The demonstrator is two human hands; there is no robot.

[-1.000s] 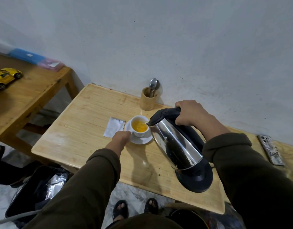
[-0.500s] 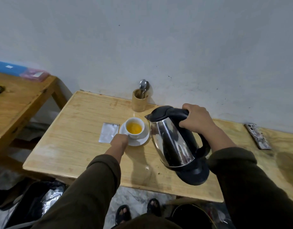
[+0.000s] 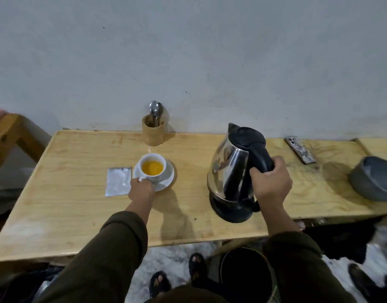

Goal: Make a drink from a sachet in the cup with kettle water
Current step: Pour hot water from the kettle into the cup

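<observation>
A white cup (image 3: 153, 174) holding orange-yellow liquid stands on a white saucer (image 3: 168, 180) on the wooden table (image 3: 79, 211). My left hand (image 3: 141, 190) grips the cup's handle at the saucer's near-left edge. A flat silver sachet (image 3: 118, 181) lies just left of the saucer. To the right, a steel kettle (image 3: 231, 169) with a black lid stands upright on its black base (image 3: 231, 209). My right hand (image 3: 272, 182) is closed around the kettle's black handle.
A wooden holder (image 3: 153, 132) with spoons stands by the wall behind the cup. A patterned phone (image 3: 300, 149) lies at the back right, a grey bowl (image 3: 372, 178) at the far right. A second wooden table (image 3: 9, 132) is on the left. My feet show below the table's front edge.
The kettle, tilted with its spout over the cup a second ago, has swung right and come upright onto its base. My left hand has stayed at the cup.
</observation>
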